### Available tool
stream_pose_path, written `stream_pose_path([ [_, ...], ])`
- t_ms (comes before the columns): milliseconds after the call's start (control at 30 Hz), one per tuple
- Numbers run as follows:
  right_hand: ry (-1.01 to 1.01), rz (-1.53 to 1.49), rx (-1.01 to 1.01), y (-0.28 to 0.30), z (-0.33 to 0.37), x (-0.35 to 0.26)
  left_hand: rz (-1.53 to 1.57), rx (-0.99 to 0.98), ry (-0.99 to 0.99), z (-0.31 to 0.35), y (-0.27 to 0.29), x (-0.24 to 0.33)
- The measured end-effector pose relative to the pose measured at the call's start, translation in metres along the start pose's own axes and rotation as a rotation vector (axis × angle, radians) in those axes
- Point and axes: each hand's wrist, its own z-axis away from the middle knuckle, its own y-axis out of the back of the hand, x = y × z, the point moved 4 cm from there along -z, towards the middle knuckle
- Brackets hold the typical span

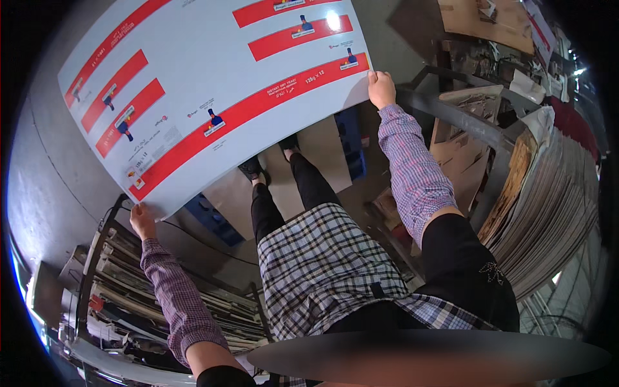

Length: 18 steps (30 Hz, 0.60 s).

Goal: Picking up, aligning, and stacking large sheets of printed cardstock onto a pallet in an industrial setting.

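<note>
A large white printed sheet (213, 77) with red bands and small blue figures spans the upper left and middle of the head view. Its near edge faces me. My left hand (142, 220) pinches the near left corner of this sheet. At the near right corner, my right hand (382, 89) grips the edge, thumb on top and the other fingers mostly hidden beneath. Both arms are stretched forward, in checked sleeves. What lies under most of the sheet is hidden by it.
Below the sheet are my feet on a tan board (235, 200) between blue slatted pieces (213, 219). A rack of stacked flat boards (167, 271) stands at left. At right are a grey metal frame (464, 119) and a tall stack of sheets (548, 187).
</note>
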Motion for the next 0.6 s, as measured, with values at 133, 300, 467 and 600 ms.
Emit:
stream_pose_path([
  [133,-0.056,0.211,-0.086,0.023,-0.002,-0.001,-0.247,0.140,0.047,0.018,-0.019,0.037],
  [300,-0.188,0.148,-0.064,0.032,0.014,-0.037,-0.336,0.137,0.086,0.020,0.006,0.045],
  [467,-0.234,-0.118,-0.182,0.042,0.002,-0.020,-0.232,0.127,0.165,0.030,0.003,0.064],
  [600,-0.316,-0.381,-0.319,0.049,-0.012,-0.008,-0.221,0.122,0.154,0.026,0.008,0.064],
])
